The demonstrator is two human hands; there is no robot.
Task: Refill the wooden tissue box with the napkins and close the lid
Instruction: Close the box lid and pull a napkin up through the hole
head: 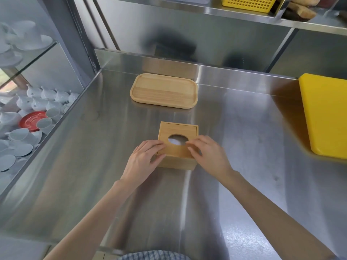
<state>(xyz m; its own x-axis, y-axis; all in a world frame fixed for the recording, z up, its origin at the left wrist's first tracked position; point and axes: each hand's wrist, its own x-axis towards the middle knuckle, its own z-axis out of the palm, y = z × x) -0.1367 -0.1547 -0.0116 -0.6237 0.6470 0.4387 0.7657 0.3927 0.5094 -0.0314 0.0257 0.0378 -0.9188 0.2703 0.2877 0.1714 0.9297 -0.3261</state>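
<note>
Wooden tissue box (176,162) sits mid-desk, toward the near edge, white napkins (175,141) showing through the lid (178,142) hole. Both hands, left (143,159) and right (208,156), rest loosely curled with fingertips on the sliding lid, apparently seating it: the closing step. Next, press it fully home. Bare desk (93,166) surrounds it; tray (164,91) and yellow board (326,113) stand well apart.

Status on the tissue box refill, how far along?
Done: white napkins show through the oval hole in the lid, so the wooden tissue box looks filled. In hand: left hand and right hand rest on the lid's near corners. Left: a strip behind the lid's far edge suggests it isn't fully closed.
</note>
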